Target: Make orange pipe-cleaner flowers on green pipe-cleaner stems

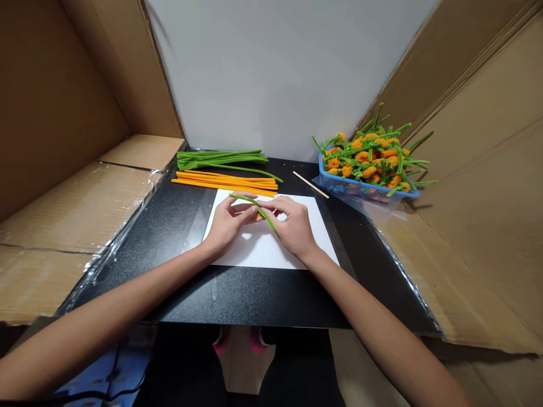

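Note:
Over a white sheet of paper (246, 252), my left hand (227, 226) and my right hand (294, 223) meet with their fingertips close together. Between them is a bent green pipe cleaner (267, 218), one end arching over my left fingers and the other slanting down by my right thumb. A small orange fuzzy piece (258, 215) peeks out below the green strand, mostly hidden by the fingers. Both hands are closed in a pinch around this work. Exactly which fingers press on the orange part cannot be seen.
Behind the paper lie orange pipe cleaners (224, 182) and a bundle of green pipe cleaners (220, 158). A thin wooden stick (310, 185) rests to their right. The blue basket (360, 185) holds several orange-and-green pieces. Cardboard walls (479, 169) flank the black table (190, 305).

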`<state>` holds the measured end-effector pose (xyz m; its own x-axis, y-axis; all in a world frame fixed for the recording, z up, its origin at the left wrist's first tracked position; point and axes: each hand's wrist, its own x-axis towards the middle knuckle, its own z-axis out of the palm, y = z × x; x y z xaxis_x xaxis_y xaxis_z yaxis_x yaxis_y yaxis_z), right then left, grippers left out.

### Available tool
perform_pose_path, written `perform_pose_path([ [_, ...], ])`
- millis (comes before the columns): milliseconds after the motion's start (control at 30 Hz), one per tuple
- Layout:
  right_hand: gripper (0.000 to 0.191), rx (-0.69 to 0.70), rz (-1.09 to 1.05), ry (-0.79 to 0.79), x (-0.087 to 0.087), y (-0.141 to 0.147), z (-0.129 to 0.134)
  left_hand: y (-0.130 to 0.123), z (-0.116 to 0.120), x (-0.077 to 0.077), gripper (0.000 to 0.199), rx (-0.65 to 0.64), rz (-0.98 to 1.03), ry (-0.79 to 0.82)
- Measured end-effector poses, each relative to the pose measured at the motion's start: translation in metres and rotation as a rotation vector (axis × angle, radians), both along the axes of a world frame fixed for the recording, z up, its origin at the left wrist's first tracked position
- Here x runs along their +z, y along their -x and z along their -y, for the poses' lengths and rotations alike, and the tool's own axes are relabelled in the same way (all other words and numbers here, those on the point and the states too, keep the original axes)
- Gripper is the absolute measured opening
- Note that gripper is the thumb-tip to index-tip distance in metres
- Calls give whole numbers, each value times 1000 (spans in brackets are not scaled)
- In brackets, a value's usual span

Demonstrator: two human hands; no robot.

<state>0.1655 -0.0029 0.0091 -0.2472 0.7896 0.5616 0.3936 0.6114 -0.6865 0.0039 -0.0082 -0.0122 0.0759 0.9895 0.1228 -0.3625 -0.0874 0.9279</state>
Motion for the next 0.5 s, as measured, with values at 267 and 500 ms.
perform_pose_path([
  [267, 18, 1, 51, -18, -1, -3, -2, 2, -2, 2, 35, 21, 49, 4],
  [500, 18, -7, 155, -117, -4, -7, -4, 2, -4, 2, 49, -16, 30, 53],
])
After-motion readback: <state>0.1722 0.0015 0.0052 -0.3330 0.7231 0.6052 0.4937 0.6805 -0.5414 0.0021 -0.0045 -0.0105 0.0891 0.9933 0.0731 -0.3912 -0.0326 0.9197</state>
